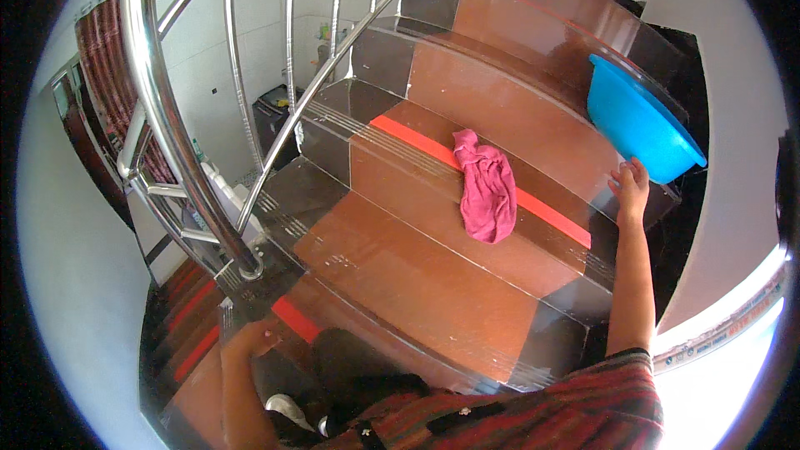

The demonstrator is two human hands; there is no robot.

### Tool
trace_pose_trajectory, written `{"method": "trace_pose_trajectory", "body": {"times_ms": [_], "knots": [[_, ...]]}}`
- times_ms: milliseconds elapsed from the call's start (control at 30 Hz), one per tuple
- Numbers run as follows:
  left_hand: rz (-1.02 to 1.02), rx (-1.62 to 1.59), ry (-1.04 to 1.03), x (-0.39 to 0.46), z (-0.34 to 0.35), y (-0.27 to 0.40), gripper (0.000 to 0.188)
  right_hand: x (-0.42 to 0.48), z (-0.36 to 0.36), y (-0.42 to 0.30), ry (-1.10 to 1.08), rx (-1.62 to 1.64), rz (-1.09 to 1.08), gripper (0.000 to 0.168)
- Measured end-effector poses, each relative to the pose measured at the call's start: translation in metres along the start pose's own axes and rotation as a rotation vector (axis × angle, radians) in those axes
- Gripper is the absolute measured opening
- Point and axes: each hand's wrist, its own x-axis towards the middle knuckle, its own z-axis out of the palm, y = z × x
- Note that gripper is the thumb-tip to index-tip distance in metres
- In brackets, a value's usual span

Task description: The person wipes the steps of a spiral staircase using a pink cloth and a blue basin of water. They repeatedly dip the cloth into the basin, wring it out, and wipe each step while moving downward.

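Observation:
A blue plastic basin (637, 122) rests on the stairs at the right, close to the wall, with its outer side facing me. My right hand (630, 184) reaches out to the basin's lower edge, fingers apart; whether the fingertips touch it I cannot tell. A crumpled pink cloth (489, 194) lies over the edge of a step in front of me, across a red strip (553, 219). Low at the left, my left hand (253, 337) hangs beside my body with loosely bent fingers, and its palm side is partly hidden.
Brown and black tiled stairs (419, 244) curve upward ahead. A shiny metal railing (159, 100) runs along the left side, with more steps (194, 319) descending beyond it. A pale wall (740, 106) bounds the right, and bright light enters at lower right.

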Motion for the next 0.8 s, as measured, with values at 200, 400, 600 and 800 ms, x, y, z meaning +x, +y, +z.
{"method": "trace_pose_trajectory", "body": {"times_ms": [200,400,600,800], "knots": [[-0.056,0.056,-0.064,0.004,-0.005,0.013,0.053,0.015,-0.011,0.004,0.051,-0.086,0.054,0.048],[0.060,0.023,0.004,0.007,0.005,-0.003,0.049,0.004,-0.013,0.011,-0.111,-0.192,0.078,0.038],[0.085,0.054,0.015,-0.001,0.003,-0.001,0.050,-0.038,0.044,0.032,-0.464,-0.297,0.135,0.024],[0.068,0.026,-0.005,-0.012,-0.008,0.013,0.048,-0.090,0.136,0.067,-0.788,-0.874,-0.538,0.062]]}}
